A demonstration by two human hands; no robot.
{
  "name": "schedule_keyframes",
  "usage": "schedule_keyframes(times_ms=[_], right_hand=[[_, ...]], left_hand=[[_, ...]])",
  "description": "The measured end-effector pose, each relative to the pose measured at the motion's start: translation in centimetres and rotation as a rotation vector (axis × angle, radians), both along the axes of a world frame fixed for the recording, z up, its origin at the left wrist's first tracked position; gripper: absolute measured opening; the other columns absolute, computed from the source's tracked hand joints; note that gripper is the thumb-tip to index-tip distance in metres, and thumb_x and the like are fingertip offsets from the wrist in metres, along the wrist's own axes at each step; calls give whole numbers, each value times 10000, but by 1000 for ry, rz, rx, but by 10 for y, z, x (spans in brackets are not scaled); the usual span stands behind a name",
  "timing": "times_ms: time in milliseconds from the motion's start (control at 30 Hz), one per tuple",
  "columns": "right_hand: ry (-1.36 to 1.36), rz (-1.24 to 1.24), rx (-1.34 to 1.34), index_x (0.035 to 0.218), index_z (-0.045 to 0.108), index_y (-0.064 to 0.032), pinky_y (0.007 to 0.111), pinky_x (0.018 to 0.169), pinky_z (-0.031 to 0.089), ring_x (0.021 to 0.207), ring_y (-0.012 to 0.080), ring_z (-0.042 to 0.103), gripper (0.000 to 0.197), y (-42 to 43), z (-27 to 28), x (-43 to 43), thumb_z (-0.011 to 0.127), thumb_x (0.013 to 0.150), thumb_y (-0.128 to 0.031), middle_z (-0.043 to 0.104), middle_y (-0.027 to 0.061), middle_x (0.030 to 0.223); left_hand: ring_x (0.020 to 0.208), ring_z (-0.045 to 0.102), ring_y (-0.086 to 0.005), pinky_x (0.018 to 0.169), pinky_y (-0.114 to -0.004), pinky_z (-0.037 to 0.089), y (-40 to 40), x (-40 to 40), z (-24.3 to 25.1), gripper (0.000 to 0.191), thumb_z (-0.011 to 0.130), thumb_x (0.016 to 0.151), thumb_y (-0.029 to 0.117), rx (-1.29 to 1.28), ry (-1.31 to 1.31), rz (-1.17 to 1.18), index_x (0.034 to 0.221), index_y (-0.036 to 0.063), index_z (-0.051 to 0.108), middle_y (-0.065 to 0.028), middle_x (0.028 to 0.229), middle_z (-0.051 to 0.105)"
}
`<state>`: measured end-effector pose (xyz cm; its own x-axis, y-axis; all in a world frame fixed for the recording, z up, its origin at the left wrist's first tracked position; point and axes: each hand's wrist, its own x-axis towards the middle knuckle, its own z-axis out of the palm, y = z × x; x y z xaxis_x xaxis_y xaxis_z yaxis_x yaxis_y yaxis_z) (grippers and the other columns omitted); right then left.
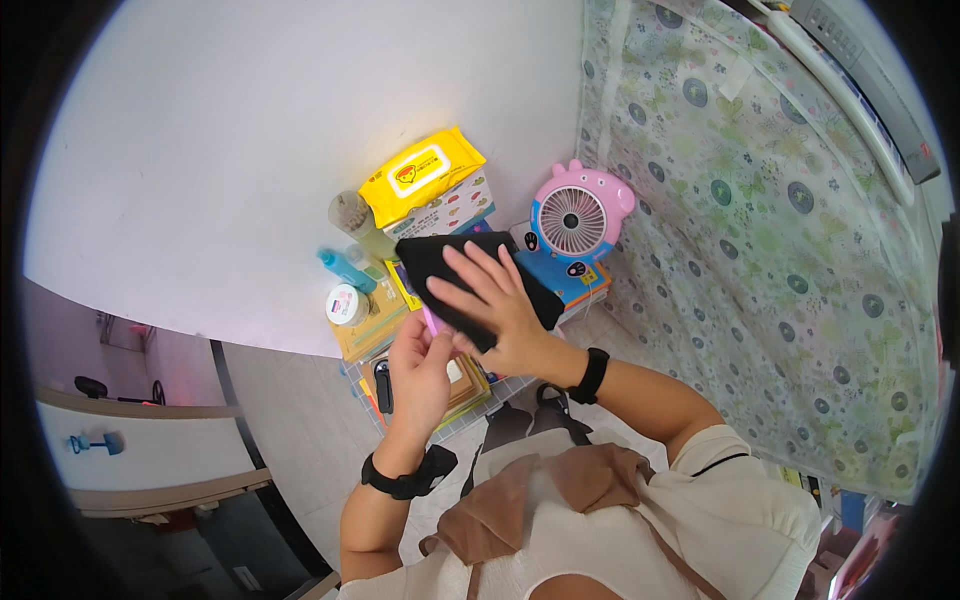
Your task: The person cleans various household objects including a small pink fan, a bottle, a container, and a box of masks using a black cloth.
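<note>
A folded black cloth (536,289) lies over a pink object (435,321), mostly hidden, above a small grid-topped table. My right hand (499,315) rests on the cloth with its fingers spread. My left hand (424,367) pinches the pink object's near left edge between thumb and fingers, left of the cloth. Behind the cloth a yellow pack of wipes (420,176) lies on a patterned box (457,206). A pink cartoon-pig fan (571,217) stands to the right on blue books (559,274).
A blue bottle (349,271), a white-lidded jar (346,305) and a clear container with sticks (358,221) stand at the left. Notebooks (465,390) and a black device (383,386) lie near the front edge. A patterned curtain (720,247) hangs at the right, beside the white wall (262,150).
</note>
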<state>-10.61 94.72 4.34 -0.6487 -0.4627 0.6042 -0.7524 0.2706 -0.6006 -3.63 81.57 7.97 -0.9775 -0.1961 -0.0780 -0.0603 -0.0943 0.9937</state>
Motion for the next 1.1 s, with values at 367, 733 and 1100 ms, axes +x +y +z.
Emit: schedule_keyframes(times_ms=[367,733,1100], right_hand=[[-1485,434,-1216,1231,517,-99,353,871,503,997,201,607,574,37,-4,-31,346,928,-556,611,72,1122],[-1508,644,-1361,1251,492,-65,403,925,471,1041,262,591,562,23,28,-23,367,936,-513,576,120,1193],[-1318,657,-1450,1331,408,-64,414,994,409,1145,275,527,683,2,41,-1,299,916,-595,506,140,1284]], left_hand=[[859,600,-113,754,-275,521,0,-16,7,277,514,932,146,230,-30,17,1183,43,457,-51,1012,597],[673,556,-51,566,-189,435,-4,-48,-39,331,563,913,331,-101,-153,202,1063,37,589,-2,848,625],[968,555,-117,854,-257,429,6,-46,-34,444,483,952,359,156,-39,321,1188,-15,533,-71,1102,601]])
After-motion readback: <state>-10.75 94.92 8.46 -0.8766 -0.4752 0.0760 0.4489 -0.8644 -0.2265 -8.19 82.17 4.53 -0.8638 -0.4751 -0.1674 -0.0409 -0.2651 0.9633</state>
